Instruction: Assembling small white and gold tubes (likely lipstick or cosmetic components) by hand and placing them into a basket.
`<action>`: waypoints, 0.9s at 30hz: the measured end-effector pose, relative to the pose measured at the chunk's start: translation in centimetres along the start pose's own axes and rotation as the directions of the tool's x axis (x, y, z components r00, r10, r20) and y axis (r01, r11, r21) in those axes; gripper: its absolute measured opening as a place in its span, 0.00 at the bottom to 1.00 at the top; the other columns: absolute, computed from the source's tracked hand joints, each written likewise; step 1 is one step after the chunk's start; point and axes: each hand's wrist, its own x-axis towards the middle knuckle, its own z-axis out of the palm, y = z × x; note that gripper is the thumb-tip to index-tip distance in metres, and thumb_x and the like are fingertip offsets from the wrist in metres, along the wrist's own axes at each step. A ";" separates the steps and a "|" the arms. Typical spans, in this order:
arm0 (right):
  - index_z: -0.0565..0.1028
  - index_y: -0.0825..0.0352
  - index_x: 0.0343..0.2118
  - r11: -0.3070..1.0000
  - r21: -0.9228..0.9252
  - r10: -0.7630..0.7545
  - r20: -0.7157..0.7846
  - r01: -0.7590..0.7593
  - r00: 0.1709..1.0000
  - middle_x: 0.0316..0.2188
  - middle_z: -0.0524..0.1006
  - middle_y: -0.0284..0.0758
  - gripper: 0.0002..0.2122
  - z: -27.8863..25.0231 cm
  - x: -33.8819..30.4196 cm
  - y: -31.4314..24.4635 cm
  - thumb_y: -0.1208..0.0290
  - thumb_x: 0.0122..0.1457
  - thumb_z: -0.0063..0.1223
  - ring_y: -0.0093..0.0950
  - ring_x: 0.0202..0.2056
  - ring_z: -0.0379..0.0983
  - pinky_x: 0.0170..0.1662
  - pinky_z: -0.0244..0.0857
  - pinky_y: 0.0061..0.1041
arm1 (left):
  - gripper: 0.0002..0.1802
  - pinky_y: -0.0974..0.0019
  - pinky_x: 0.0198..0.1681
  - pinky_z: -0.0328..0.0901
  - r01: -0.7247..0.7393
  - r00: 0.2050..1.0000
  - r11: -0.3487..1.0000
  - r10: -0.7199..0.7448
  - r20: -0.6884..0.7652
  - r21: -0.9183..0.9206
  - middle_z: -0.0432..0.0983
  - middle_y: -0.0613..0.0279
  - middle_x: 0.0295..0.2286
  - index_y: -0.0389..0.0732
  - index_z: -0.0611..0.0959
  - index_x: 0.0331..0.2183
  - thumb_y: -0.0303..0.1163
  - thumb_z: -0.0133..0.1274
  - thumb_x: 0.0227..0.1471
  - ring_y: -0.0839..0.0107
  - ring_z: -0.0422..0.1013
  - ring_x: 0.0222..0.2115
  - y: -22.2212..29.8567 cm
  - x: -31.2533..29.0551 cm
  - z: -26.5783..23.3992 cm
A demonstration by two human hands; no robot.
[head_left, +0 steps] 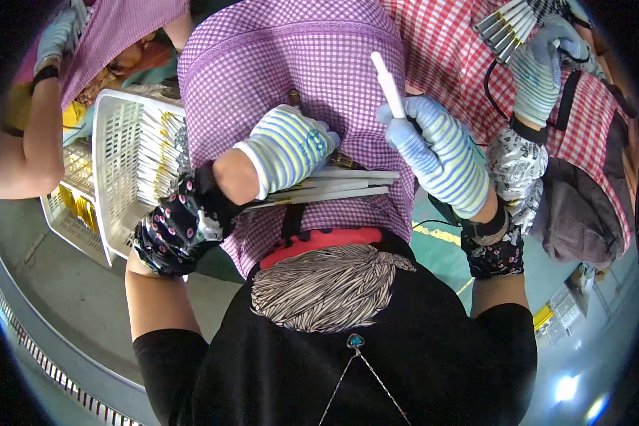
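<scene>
right hand grips a white stick! left hand curls by sticks on cloth, can't tell its grip.

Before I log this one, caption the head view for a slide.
Right hand holds a white stick, left hand over more sticks on a purple checked apron.

Here, on the spread purple-checked apron, slim white sticks are carried, laid crosswise close together, partly hidden at their left; down below, the green floor is crossed by a yellow stripe, and a pale basket is seen at right.
</scene>
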 end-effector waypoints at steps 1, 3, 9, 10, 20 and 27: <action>0.75 0.71 0.42 0.997 -0.067 -0.040 -0.029 0.038 0.999 0.32 0.78 0.35 0.08 0.3 -0.3 0.2 0.73 0.64 0.51 0.23 0.30 0.74 0.35 0.69 0.22 | 0.12 0.57 0.32 0.67 0.016 0.997 1.000 -0.015 0.072 -0.013 0.78 0.61 0.27 0.45 0.82 0.34 0.41 0.54 0.49 0.58 0.76 0.27 0.1 0.5 -0.1; 0.76 0.70 0.40 0.995 -0.075 -0.077 -0.068 0.072 0.995 0.31 0.79 0.37 0.08 0.8 -0.4 0.3 0.72 0.62 0.54 0.29 0.29 0.75 0.34 0.69 0.27 | 0.13 0.56 0.32 0.68 0.019 0.992 1.000 -0.016 0.128 -0.023 0.79 0.59 0.27 0.45 0.82 0.34 0.42 0.54 0.49 0.57 0.76 0.28 0.6 1.2 -0.6; 0.78 0.70 0.44 0.996 0.024 -0.076 -0.168 0.081 0.983 0.32 0.80 0.42 0.11 0.8 -0.8 0.9 0.71 0.60 0.56 0.37 0.31 0.78 0.37 0.71 0.30 | 0.21 0.51 0.33 0.68 0.072 0.978 0.976 -0.028 0.206 -0.207 0.78 0.51 0.24 0.41 0.84 0.32 0.51 0.54 0.52 0.50 0.75 0.27 1.2 1.8 0.0; 0.78 0.70 0.44 0.996 0.024 -0.076 -0.168 0.082 0.983 0.32 0.80 0.42 0.11 0.7 -0.8 0.7 0.71 0.60 0.56 0.37 0.31 0.78 0.37 0.71 0.30 | 0.21 0.51 0.33 0.68 0.071 0.978 0.976 -0.028 0.206 -0.207 0.78 0.51 0.24 0.41 0.84 0.32 0.51 0.54 0.52 0.50 0.75 0.27 1.3 1.7 -0.1; 0.78 0.71 0.44 0.990 -0.098 -0.119 -0.198 0.101 0.973 0.35 0.81 0.43 0.11 0.0 -1.5 -0.4 0.72 0.61 0.56 0.33 0.34 0.79 0.38 0.72 0.28 | 0.23 0.49 0.36 0.70 0.064 0.993 0.946 -0.028 0.115 -0.317 0.80 0.45 0.28 0.36 0.83 0.38 0.48 0.51 0.55 0.46 0.76 0.29 1.9 0.4 -0.6; 0.78 0.71 0.43 0.999 -0.030 -0.036 -0.151 0.032 0.988 0.35 0.81 0.43 0.12 0.1 -1.6 1.0 0.71 0.59 0.59 0.34 0.33 0.79 0.37 0.72 0.29 | 0.16 0.51 0.33 0.69 0.006 0.997 0.920 -0.034 -0.066 -0.392 0.78 0.46 0.28 0.38 0.81 0.39 0.40 0.53 0.56 0.48 0.75 0.28 1.1 -0.3 -0.2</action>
